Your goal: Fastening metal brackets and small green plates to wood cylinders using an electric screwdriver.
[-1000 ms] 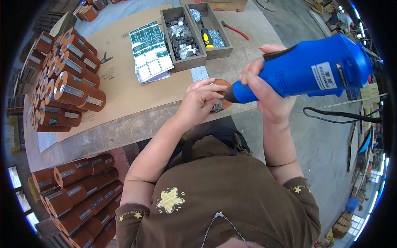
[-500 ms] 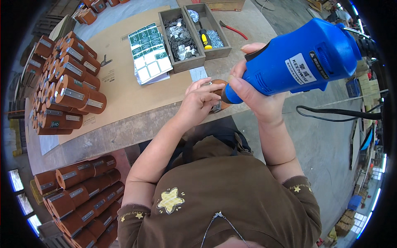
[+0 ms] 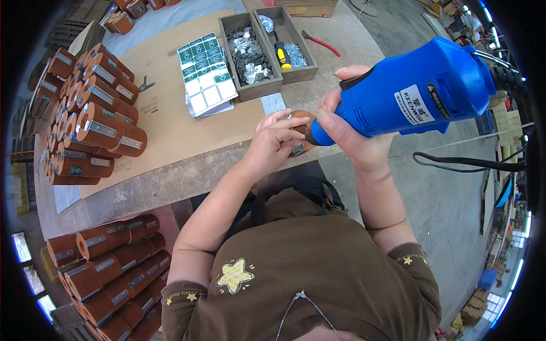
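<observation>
My right hand [image 3: 355, 128] is wrapped round a blue electric screwdriver [image 3: 392, 99], tilted so that its dark nose points down and left. That nose meets a reddish-brown cylinder [image 3: 303, 116] at the table's front edge. My left hand [image 3: 277, 136] is closed on the cylinder from the left, its fingers bent over the top. A metal piece shows below the fingertips on the cylinder's near side. Fingers and tool nose hide most of the cylinder, and the bit's tip is out of sight.
Two joined wooden trays [image 3: 267, 83] hold metal plates, screws and a yellow-black screwdriver [image 3: 282, 55]. Beside them lie label sheets [image 3: 206, 77] and red-handled pliers [image 3: 321, 43]. Brown cylinders [image 3: 99, 126] are stacked on the table's left, with more [image 3: 114, 273] below. A black cable [image 3: 472, 162] hangs at right.
The blue electric screwdriver's rear end has dipped slightly, with my right hand still round it. My left hand stays at the cylinder, almost unmoved.
</observation>
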Demonstrator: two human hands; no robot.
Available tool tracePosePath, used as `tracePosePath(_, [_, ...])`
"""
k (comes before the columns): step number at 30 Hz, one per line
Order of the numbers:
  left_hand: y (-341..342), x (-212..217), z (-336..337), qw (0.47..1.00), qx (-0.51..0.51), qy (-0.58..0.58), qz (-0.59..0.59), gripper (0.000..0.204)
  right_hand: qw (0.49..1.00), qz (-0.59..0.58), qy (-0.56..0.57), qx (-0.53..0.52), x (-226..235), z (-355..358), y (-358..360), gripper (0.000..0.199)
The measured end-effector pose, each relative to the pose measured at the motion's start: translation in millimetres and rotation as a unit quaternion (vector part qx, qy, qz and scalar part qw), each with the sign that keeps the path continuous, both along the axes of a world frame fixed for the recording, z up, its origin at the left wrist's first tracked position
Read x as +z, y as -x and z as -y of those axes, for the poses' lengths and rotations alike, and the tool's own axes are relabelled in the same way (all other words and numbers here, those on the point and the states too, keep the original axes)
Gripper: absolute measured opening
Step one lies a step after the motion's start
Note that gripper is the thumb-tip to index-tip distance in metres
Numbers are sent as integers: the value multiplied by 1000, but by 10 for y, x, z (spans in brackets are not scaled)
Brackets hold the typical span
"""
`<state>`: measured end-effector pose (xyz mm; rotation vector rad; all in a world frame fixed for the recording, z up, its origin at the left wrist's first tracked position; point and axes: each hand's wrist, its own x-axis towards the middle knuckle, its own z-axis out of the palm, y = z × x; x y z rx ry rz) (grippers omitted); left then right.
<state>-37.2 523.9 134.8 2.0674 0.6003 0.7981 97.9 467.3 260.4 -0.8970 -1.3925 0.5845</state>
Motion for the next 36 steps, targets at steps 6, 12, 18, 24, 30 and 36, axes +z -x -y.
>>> tracePosePath(6, [18,-26,8,1000,3,-6,-1,13,1000,-12,18,0,10,15,19,48])
tracePosePath(12, [73,96,146,998,26,-31,-52,28,1000,-23,20,-2,-16,23,24,49])
tracePosePath(18, [65,-33,119,999,30,-31,-3,25,1000,4,26,-11,-21,31,15,48])
tracePosePath(24, [70,-23,105,1000,20,-7,-11,25,1000,5,21,-6,-45,59,-31,49])
tracePosePath(30, [33,-15,144,999,42,9,22,19,999,-9,37,-7,-36,65,-23,48])
tracePosePath(36, [-51,-72,167,996,86,-5,32,11,999,6,40,-14,-20,54,-17,48])
